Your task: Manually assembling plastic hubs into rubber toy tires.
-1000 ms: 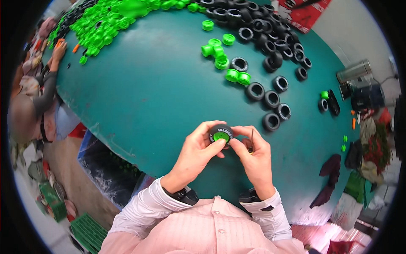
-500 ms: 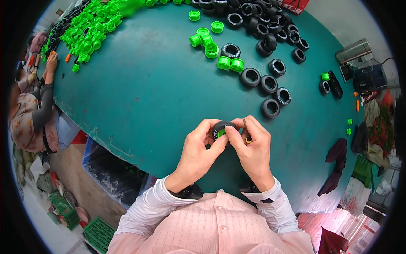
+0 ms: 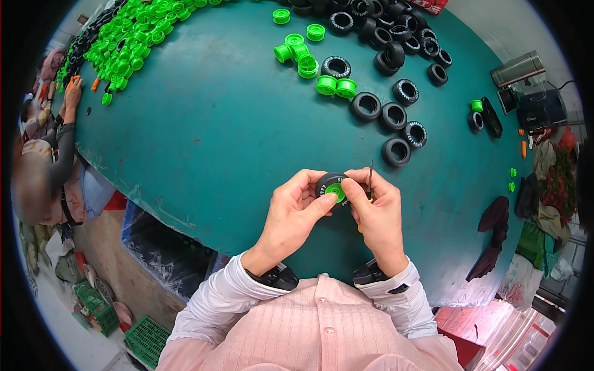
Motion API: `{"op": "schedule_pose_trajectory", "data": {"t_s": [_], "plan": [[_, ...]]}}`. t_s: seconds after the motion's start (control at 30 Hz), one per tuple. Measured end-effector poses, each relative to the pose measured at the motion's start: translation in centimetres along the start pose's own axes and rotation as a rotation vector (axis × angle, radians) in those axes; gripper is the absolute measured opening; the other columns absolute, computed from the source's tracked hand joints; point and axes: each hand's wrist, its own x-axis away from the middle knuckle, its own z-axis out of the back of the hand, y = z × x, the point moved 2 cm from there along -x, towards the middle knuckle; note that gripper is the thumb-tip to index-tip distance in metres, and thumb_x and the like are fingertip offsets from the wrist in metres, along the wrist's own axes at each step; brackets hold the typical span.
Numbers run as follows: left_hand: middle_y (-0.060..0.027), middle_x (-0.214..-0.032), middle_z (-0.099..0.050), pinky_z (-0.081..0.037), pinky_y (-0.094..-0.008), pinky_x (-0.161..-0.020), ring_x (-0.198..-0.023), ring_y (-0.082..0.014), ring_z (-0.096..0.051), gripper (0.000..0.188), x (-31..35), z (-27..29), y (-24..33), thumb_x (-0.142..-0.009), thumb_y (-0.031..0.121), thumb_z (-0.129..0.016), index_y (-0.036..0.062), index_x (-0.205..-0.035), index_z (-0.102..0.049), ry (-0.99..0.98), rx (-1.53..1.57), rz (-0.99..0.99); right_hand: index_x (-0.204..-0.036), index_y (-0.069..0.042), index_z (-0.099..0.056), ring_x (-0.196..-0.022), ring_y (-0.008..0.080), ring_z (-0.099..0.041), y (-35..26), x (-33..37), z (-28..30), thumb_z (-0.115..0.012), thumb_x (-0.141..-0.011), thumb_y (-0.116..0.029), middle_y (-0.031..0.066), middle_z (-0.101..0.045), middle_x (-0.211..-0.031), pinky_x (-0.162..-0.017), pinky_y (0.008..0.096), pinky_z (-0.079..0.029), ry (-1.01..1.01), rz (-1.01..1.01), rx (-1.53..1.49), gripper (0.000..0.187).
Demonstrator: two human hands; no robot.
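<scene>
Between my two hands is a small black toy tyre (image 3: 323, 181) with a bright green wheel rim (image 3: 336, 192) seated inside it. My left hand (image 3: 289, 213) grips the tyre's left side, thumb over the green rim. On the other side my right hand (image 3: 378, 216) pinches the tyre, its thumb against the upper right edge. A thin dark-shafted tool (image 3: 370, 175) with a yellowish handle is also tucked in the right hand's fingers, shaft pointing up; most of its handle is hidden. Just beyond my hands lies a loose black tyre (image 3: 396, 151).
The green tabletop (image 3: 204, 142) carries a pile of black tyres (image 3: 396, 37), a heap of green rims (image 3: 127, 52) and a few rims (image 3: 327, 85) nearer me. A steel flask (image 3: 517, 69) and dark cloth (image 3: 492, 229) are at right. Another person's hand (image 3: 73, 93) rests at far left.
The tyre has turned in my hands, showing more of the green rim. My right hand has shifted slightly right, and the tool's shaft now stands more upright and visible.
</scene>
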Motion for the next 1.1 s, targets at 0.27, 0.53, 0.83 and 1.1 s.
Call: {"op": "schedule_pose_trajectory", "data": {"t_s": [0.27, 0.53, 0.83, 1.1], "plan": [[-0.0022, -0.099, -0.065, -0.053, -0.0248, -0.079, -0.09, -0.0087, -0.063, 0.014, -0.1, 0.1, 0.9, -0.101, 0.007, -0.063, -0.0011, -0.112, -0.062, 0.062, -0.207, -0.079, -0.096, 0.003, -0.067, -0.06, 0.0073, -0.045, -1.0, 0.3, -0.3, -0.076, -0.089, -0.01, 0.0031, -0.062, -0.079, -0.054, 0.0256, -0.037, -0.005, 0.15, 0.211, 0.017], [-0.0016, -0.099, -0.063, -0.052, -0.0249, -0.08, -0.087, -0.0092, -0.062, 0.012, -0.1, -0.1, 0.8, -0.1, 0.005, -0.064, -0.0035, -0.108, -0.065, 0.081, -0.181, -0.174, -0.094, 0.003, -0.066, -0.063, 0.0055, -0.051, -1.4, 0.6, -0.5, -0.075, -0.09, -0.012, 0.0027, -0.064, -0.08, -0.054, 0.0263, -0.039, -0.021, -0.065, 0.025, 0.018], [-0.0015, -0.097, -0.061, -0.049, -0.0243, -0.074, -0.085, -0.0078, -0.059, 0.018, -0.4, -0.1, 0.3, -0.102, 0.012, -0.063, -0.0043, -0.109, -0.064, 0.074, -0.073, -0.094, -0.092, 0.004, -0.062, -0.056, 0.0183, -0.054, -1.3, 0.5, -1.2, -0.072, -0.092, -0.01, 0.0108, -0.059, -0.078, -0.053, 0.0294, -0.042, 0.1, 0.405, 0.398, 0.017], [-0.0041, -0.094, -0.057, -0.049, -0.0248, -0.074, -0.082, -0.0098, -0.057, 0.013, 0.0, -0.6, 0.3, -0.1, 0.006, -0.062, -0.0047, -0.108, -0.061, 0.139, -0.319, -0.325, -0.091, 0.003, -0.063, -0.061, 0.017, -0.055, -1.4, 0.7, -1.7, -0.073, -0.092, -0.009, 0.0098, -0.058, -0.078, -0.056, 0.0299, -0.043, 0.131, 0.336, 0.298, 0.016]]}}
